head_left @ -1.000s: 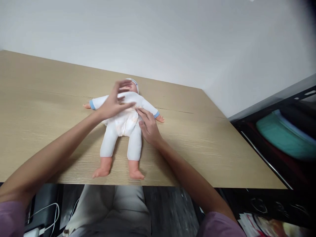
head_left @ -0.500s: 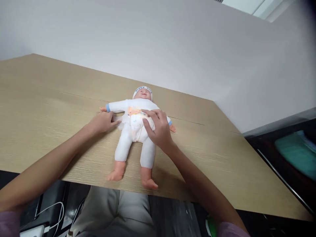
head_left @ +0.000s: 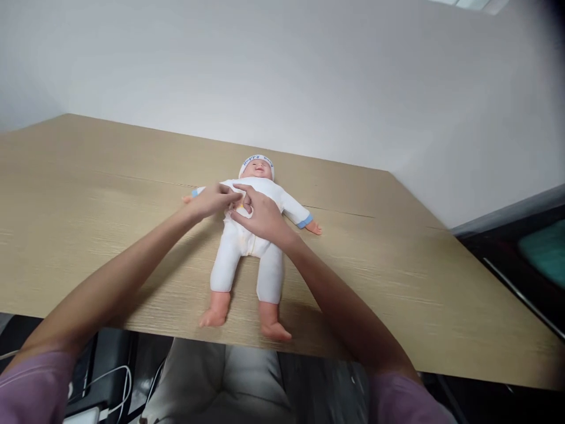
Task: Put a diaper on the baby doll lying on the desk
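Note:
A baby doll (head_left: 276, 191) in a white suit with blue cuffs lies on its back on the wooden table (head_left: 132, 247), feet towards me. Around its hips is a white diaper (head_left: 251, 245) with an orange-printed waist, mostly covered by my hands. My left hand (head_left: 214, 200) is closed at the waist, fingers pinched on the side flap of the diaper, which they largely hide. Over the diaper's front rests my right hand (head_left: 261, 217), its thumb and fingers apart in a curve and their tips close to the left fingertips.
A pale wall (head_left: 265, 76) rises behind the table's far edge. To the right stands a dark-framed object (head_left: 521, 253) with a green area. Below the front edge, my legs (head_left: 216, 377) and a white cable (head_left: 126, 377) show.
My left hand has moved right and up, bringing the diaper's side flap from beside the doll onto its waist. My right hand has shifted left, so the two hands now meet.

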{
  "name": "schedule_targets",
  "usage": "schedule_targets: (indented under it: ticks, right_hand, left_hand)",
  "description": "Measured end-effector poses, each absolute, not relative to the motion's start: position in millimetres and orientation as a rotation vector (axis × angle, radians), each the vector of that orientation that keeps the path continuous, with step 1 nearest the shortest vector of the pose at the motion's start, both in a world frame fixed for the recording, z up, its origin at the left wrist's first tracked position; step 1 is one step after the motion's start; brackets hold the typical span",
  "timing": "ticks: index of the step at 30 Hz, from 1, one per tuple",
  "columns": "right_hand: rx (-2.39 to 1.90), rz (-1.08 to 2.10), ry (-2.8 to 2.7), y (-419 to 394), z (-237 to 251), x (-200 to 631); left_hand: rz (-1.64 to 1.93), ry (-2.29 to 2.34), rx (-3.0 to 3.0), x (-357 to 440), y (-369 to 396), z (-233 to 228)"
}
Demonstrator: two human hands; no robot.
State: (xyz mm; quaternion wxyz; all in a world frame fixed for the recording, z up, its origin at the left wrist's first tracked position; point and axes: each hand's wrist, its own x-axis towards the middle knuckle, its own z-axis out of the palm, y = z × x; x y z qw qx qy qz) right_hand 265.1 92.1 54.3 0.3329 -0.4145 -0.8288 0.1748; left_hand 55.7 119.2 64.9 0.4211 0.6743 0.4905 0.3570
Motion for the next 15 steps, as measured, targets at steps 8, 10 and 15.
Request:
schedule_targets:
  ticks: [8,10,15]
  right_hand:
    - [-1.196,0.499,-2.055,97,54,260]
    - [-1.202,0.493,-2.055,96,56,259]
    - [-1.188,0.524,-2.018,94,57,261]
  left_hand:
    - [1.114,0.922,1.694,65,111,40]
    - [1.211,0.944,1.716,60,110,29]
    - [1.180,1.063,1.689,55,117,8]
